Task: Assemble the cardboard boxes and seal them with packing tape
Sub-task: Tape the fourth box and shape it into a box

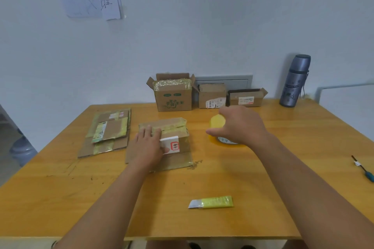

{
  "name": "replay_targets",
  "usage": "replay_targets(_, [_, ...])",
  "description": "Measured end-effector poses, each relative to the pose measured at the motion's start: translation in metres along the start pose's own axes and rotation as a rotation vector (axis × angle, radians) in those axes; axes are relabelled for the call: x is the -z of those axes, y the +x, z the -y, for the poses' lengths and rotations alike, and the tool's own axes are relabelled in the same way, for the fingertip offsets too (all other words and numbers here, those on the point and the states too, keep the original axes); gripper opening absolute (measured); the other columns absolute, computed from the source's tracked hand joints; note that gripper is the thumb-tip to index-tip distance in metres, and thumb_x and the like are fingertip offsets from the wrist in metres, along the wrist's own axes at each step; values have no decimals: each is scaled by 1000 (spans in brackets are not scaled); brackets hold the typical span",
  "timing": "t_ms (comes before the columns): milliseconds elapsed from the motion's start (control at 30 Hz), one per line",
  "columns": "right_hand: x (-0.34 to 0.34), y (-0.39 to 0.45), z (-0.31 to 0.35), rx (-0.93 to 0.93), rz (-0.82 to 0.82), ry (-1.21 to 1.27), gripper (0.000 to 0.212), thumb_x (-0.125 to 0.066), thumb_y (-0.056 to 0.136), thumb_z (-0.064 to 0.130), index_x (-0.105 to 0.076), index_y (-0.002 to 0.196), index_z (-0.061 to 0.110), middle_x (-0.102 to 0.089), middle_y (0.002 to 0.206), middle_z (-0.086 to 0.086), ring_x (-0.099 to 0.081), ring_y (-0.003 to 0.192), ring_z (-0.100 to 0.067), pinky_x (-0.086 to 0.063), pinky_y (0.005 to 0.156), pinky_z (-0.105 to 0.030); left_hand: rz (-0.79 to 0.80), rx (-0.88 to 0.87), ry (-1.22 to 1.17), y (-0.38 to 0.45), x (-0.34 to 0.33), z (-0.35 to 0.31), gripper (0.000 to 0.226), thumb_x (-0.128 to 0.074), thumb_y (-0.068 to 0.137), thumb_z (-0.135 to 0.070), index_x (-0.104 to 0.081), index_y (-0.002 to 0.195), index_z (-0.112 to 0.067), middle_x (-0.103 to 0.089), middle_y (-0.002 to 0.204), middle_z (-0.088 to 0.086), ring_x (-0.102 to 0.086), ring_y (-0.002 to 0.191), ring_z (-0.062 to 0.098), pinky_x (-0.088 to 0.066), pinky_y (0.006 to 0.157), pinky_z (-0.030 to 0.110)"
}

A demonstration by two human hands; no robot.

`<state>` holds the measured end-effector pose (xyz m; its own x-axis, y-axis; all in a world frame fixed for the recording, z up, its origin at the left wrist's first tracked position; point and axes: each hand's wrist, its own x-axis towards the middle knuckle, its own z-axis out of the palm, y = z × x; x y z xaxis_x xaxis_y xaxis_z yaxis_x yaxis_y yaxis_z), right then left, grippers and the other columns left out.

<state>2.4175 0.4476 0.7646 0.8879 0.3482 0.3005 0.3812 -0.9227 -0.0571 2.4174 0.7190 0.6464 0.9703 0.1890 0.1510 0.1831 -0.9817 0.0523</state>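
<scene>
A paper [110, 4] on the wall has one big hand-drawn black sign that looks like 畦. The sheet [81, 3] beside it has marks too faint to read. The flat box [172, 137] on the table has a white sticker [172, 145] with a red frame and hand-drawn marks that cannot be made out. The tall box [173, 98] at the back has green print, too blurred to read. The two small boxes [212, 99] [245, 99] next to it have white labels with tiny print and bar codes, not readable.

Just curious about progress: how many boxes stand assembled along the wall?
3, in a row at the table's far edge: the tallest box on the left, a middle box, and a low box rightmost. More could hide behind.
</scene>
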Motion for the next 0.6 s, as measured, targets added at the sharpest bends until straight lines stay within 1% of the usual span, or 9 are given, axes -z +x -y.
replay_targets(33, [2, 1, 5, 18, -10, -2, 68, -57, 81, 74, -58, 125, 23, -65, 116, 2, -59, 102, -17, -44, 66, -27, -2, -7, -6, 1, 0, 2, 83, -53, 92, -62, -15, 157, -28, -10, 165, 8, -5, 152, 30, -11, 122, 45])
replay_targets(100, [9, 1, 12, 55, -37, 3, 60, -57, 80, 75, -60, 110, 24, -66, 106, 3, -57, 92, -15, -43, 61, -26, -12, -17, -19, 2, 0, 7, 84, -55, 90, -63, -16, 157, -30, -12, 165, 5, -6, 152, 29, -15, 122, 46])
replay_targets(167, [24, 1, 17, 76, -63, 47, 54, -58, 79, 76, -57, 98, 25, -63, 96, 5, -54, 84, -14, -37, 56, -25, -11, -33, -37, 4, 0, 12, 85, -55, 89, -65, -17, 156, -31, -13, 165, 4, -7, 152, 27, -18, 122, 48])
replay_targets(267, [57, 3, 20, 115, -72, 101, 52, -60, 77, 75, -54, 96, 27, -55, 86, 10, -50, 76, -10, -31, 54, -23, 11, -42, -58, 4, 3, 12, 86, -56, 88, -65, -16, 157, -31, -12, 165, 2, -6, 152, 27, -25, 119, 49])
replay_targets(333, [74, 5, 23, 141, -57, 201, 49, -64, 75, 73, -50, 93, 30, -47, 79, 16, -45, 71, -4, -31, 55, -22, 11, -51, -65, 1, 7, 9, 87, -57, 88, -65, -15, 157, -31, -12, 165, 1, -6, 151, 26, -28, 118, 49])
replay_targets(400, [82, 10, 27, 158, -49, 312, 47, -67, 74, 69, -50, 95, 31, -45, 78, 19, -44, 71, -3, -31, 57, -21, 15, -68, -86, -1, 11, 4, 87, -59, 87, -64, -18, 156, -30, -15, 164, -1, -9, 150, 24, -30, 116, 46])
replay_targets(467, [84, 17, 32, 168, -53, 391, 46, -69, 75, 66, -55, 94, 27, -49, 80, 17, -46, 73, -3, -33, 59, -22, 19, -108, -104, -5, 13, -4, 86, -60, 86, -64, -21, 155, -31, -19, 163, -3, -12, 149, 22, -33, 114, 45])
replay_targets(533, [82, 25, 39, 180, -64, 465, 47, -70, 75, 64, -61, 94, 21, -55, 82, 9, -49, 75, -5, -35, 60, -23, 10, -142, -144, -12, 15, -14, 82, -60, 85, -64, -26, 152, -30, -25, 161, -4, -16, 148, 20, -36, 112, 44])
replay_targets(600, [77, 33, 46, 186, -65, 556, 49, -70, 77, 62, -64, 95, 17, -59, 86, 3, -52, 76, -7, -37, 60, -24, 6, -135, -292, -17, 17, -18, 69, -57, 88, -57, -35, 145, -26, -38, 153, -3, -23, 144, 17, -40, 109, 43])
